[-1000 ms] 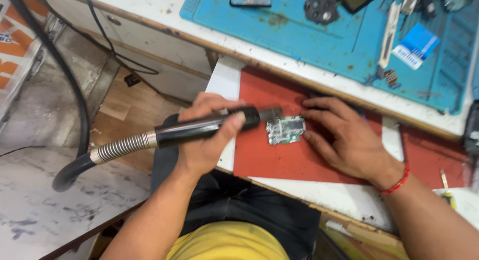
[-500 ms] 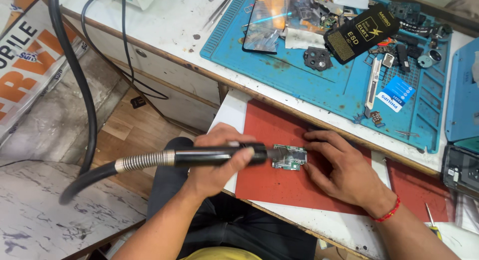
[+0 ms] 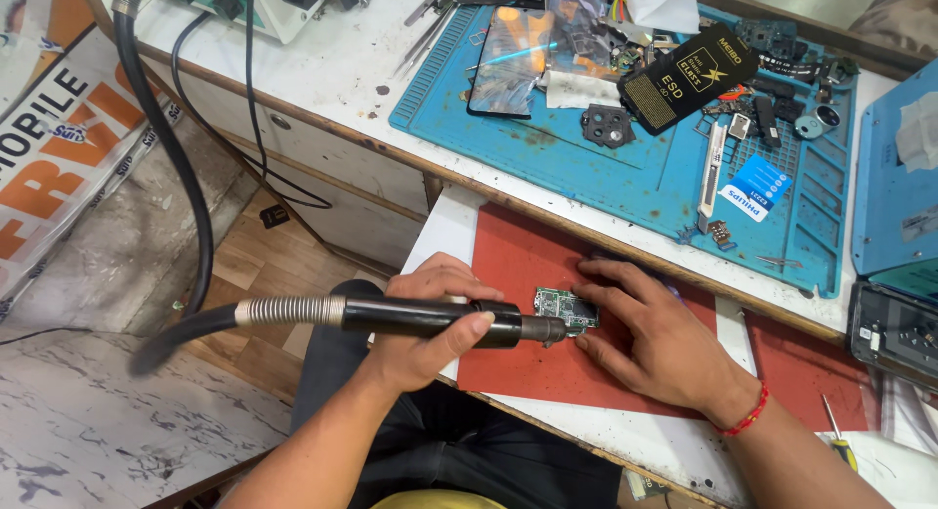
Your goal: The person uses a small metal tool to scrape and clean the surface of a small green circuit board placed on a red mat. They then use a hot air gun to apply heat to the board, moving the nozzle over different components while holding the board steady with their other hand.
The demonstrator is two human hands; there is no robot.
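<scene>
The left hand [image 3: 425, 318] is wrapped around a black hot-air wand [image 3: 430, 318], fingers curled fully shut on its barrel with the thumb lying along the near side, a pen-like grip that seems meant to keep the nozzle steady. The nozzle tip points right and sits just over the near left corner of a small green board [image 3: 565, 309], close enough that I cannot tell whether it touches. A ribbed metal collar joins the wand to a black hose [image 3: 176, 177] that runs off left and loops up to the far bench, so its weight hangs clear of the work. The right hand [image 3: 660, 338] lies flat on a red mat [image 3: 518, 245], fingers spread and nearly straight, gripping nothing; the fingertips press beside the board's right edge, apparently pinning it so it does not slide, while staying out of the nozzle's line. The board rests on the mat at the near edge of the bench, between the two hands. Farther off, a blue mat [image 3: 625, 187] carries a phone [image 3: 508, 64] with a dark screen, a black pouch [image 3: 689, 79], a camera module, a knife and small loose parts, all well apart from the board. A red thread circles the right wrist.
</scene>
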